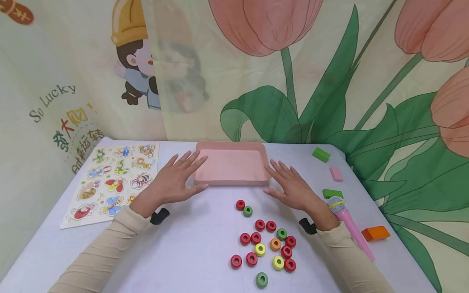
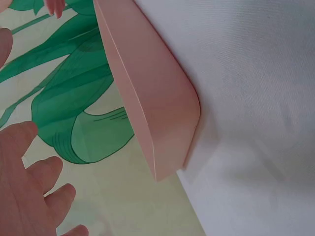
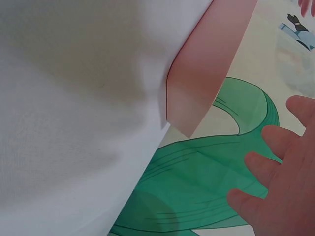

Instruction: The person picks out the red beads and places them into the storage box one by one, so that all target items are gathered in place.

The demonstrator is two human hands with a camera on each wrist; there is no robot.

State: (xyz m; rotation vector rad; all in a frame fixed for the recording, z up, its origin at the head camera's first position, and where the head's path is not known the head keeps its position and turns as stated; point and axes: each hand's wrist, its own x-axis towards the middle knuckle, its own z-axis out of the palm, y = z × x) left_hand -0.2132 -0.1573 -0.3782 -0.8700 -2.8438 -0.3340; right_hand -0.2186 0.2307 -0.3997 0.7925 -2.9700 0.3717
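A shallow pink tray (image 1: 231,183) lies at the back of the white table. Beside its left end is my left hand (image 1: 174,179), fingers straight and spread, holding nothing. My right hand (image 1: 289,183) is spread the same way by the tray's right end, also holding nothing. Whether either hand touches the tray I cannot tell. Both wrist views show the tray's outer wall (image 2: 162,88) near the spread fingers. In front of the tray lie several ring-shaped beads, among them a red bead (image 1: 240,204), a green bead (image 1: 261,280), a yellow bead (image 1: 278,263) and an orange bead (image 1: 275,244).
A board of insect pictures (image 1: 117,185) lies on the left. On the right are a pink toy microphone (image 1: 349,226), an orange block (image 1: 375,233), a pink block (image 1: 336,174) and two green blocks, one (image 1: 321,154) farther back. A tulip-patterned curtain (image 1: 264,93) hangs behind the table.
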